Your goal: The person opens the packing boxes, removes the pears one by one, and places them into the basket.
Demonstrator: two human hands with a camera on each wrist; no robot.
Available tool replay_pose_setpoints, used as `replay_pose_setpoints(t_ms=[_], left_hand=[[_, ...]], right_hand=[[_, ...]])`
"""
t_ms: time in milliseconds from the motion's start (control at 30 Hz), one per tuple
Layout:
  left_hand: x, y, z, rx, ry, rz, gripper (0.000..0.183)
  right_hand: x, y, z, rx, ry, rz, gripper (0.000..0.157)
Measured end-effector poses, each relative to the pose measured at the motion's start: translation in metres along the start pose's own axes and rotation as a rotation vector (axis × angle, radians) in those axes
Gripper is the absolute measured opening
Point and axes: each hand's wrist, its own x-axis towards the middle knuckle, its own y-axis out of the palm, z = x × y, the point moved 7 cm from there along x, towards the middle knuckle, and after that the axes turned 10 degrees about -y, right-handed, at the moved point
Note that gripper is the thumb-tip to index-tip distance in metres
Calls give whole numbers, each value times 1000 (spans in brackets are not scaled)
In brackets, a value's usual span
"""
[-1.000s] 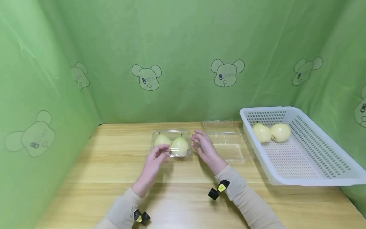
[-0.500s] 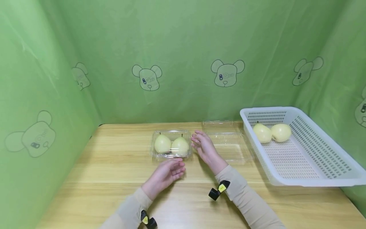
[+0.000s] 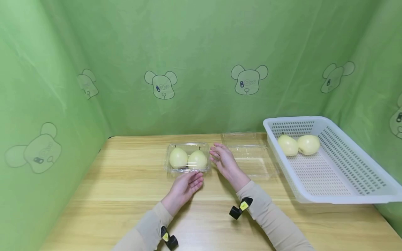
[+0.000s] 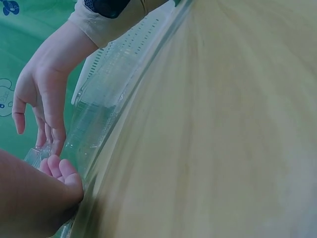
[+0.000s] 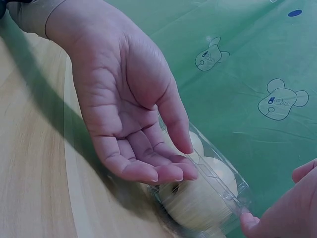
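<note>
Green curtain [image 3: 204, 35] printed with bear faces is hanging behind and on both sides of a wood-grained counter [image 3: 125, 223]. From the head, a clear box [image 3: 176, 170] is sitting between the hands, two pears [image 3: 178, 158] standing inside it, stems up. Toward the right, another clear box [image 3: 251, 167] is lying with its lid spread back, just beside a white basket [image 3: 326, 181] that is holding two more pears [image 3: 309, 144].

The right wrist view is revealing what the head view is hiding: the left hand [image 3: 183, 188] is turning its palm toward that camera, its fingers [image 5: 133, 171] bending softly at the box's near side and its thumb [image 5: 176, 124] extending toward the rim. Whether they are pressing it, I cannot tell. Also there, the right hand [image 3: 225, 162] is touching the box's edge with a fingertip.

From the left wrist, the right hand is showing nearly straight, relaxed fingers [image 4: 55, 111] pointing down, the wrist bending below a beige sleeve [image 4: 106, 22].
</note>
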Motion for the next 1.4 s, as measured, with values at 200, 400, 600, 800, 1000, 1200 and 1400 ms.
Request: replay_pose_setpoints(t_ms=[200, 400, 600, 800, 1000, 1200, 1400], left_hand=[[2, -2, -1, 44, 43, -53, 25], [0, -3, -4, 105, 68, -109, 24], [-1, -4, -5, 119, 72, -116, 20], [-3, -3, -7, 130, 80, -109, 15], [-4, -5, -7, 131, 74, -115, 17], [-5, -6, -7, 124, 74, -125, 13], [-5, -6, -6, 117, 78, -125, 10]], right_hand=[[-1, 0, -1, 38, 8, 4, 57], [-2, -2, -4, 75, 33, -9, 56], [-1, -2, -7, 61, 58, -42, 55], [-1, -4, -11, 10, 70, -24, 52], [-2, -6, -11, -42, 79, -6, 53], [-3, -8, -9, -108, 76, 24, 50], [-3, -8, -6, -130, 84, 48, 47]])
